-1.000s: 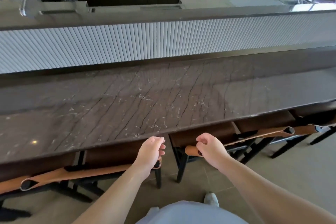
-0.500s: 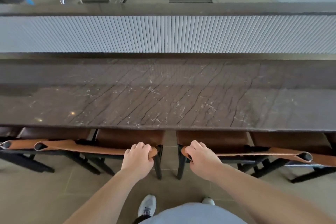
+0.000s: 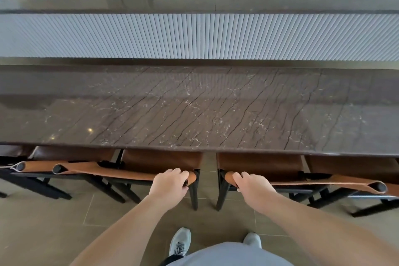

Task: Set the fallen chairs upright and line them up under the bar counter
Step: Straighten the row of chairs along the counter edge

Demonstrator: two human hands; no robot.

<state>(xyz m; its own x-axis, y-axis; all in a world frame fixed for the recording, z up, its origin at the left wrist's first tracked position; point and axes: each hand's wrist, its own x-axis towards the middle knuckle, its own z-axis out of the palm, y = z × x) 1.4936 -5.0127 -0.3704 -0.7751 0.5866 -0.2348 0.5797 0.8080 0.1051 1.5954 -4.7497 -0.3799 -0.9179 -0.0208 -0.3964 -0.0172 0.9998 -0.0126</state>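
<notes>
Left hand [image 3: 170, 183] curled over the right end of the tan backrest on the left middle chair [image 3: 155, 163]; right hand [image 3: 251, 185] wrapped the same way over the left end of the backrest on the right middle chair [image 3: 259, 165] — both grips look firm, fingers over the top, thumbs hidden. Both chairs stand upright, seats tucked under the near edge of the bar counter [image 3: 194, 110], a narrow gap of floor between them. Further chairs either side — far-left chair [image 3: 71, 167] and far-right chair [image 3: 356, 181] — also upright and under the edge.

Progress, as a judgement: no fallen chair in view, row looks about even, so mostly done; left is maybe a last nudge to square the middle pair. Ends of the row are cut off, can't confirm.

Versus a second ago: the view has squared up to the counter and tipped down, and the hands have gone from loose at the backrest ends to closed over them.
</notes>
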